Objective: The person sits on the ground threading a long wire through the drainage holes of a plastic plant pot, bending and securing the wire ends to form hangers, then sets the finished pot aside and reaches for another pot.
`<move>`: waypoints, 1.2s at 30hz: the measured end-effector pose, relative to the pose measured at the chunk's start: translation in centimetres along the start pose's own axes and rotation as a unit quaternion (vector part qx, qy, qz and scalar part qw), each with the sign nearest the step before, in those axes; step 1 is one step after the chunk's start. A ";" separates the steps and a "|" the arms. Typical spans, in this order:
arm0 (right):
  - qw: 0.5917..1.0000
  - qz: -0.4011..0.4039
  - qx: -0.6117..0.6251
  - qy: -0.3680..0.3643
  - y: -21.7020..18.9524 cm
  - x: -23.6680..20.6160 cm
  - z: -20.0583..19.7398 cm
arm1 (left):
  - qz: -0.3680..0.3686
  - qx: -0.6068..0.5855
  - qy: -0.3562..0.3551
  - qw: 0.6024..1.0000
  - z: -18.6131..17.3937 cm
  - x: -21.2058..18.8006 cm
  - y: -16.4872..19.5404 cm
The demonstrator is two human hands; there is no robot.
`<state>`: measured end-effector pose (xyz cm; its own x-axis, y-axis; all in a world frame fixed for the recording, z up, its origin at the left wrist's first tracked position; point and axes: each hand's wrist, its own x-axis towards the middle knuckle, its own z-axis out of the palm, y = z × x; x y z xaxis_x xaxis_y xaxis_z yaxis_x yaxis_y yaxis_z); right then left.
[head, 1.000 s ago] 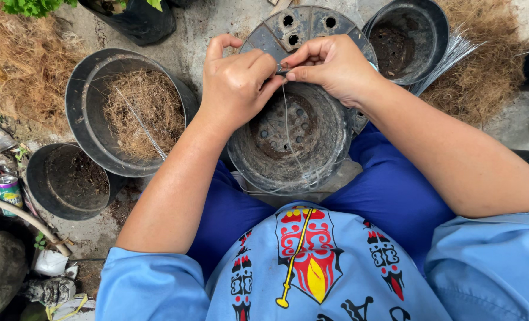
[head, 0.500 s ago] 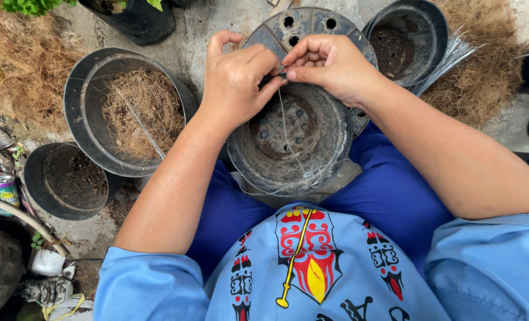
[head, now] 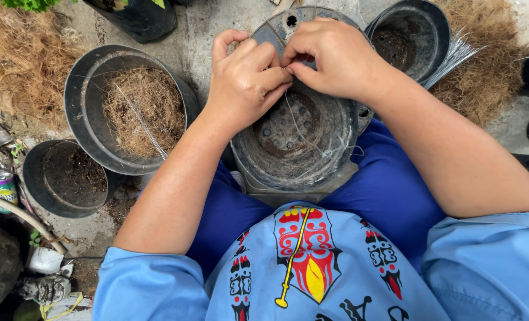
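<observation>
A worn black plastic pot (head: 297, 151) with drain holes in its floor rests between my knees. My left hand (head: 243, 80) and my right hand (head: 330, 56) meet above its far rim, fingertips pinched together on a thin silvery wire (head: 294, 122). The wire hangs down into the pot and loops across its near wall. Behind my hands lies an upturned black pot (head: 282, 27), partly hidden by them.
At left, a black pot filled with dry brown fibre (head: 137, 110) holds a thin stick. A smaller black pot (head: 68, 178) sits nearer left. Another black pot (head: 410, 35) and a bundle of wires (head: 452, 56) lie at upper right. Dry fibre piles flank both sides; a can (head: 3, 187) lies far left.
Both hands stay pinched together over the pot, with only small finger movements on the wire. The view has shifted slightly.
</observation>
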<state>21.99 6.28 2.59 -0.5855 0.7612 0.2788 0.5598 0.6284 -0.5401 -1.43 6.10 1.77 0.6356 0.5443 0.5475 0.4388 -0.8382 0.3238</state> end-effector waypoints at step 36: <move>0.987 0.158 0.026 0.017 1.7 0.8 2.3 | -0.038 -0.064 -0.049 0.996 0.9 0.1 0.0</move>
<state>21.11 7.59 0.04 -0.3669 0.9230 0.1157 0.6800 0.3510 -0.6437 -0.80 6.16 1.10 0.6659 0.6015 0.4414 0.4070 -0.7887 0.4609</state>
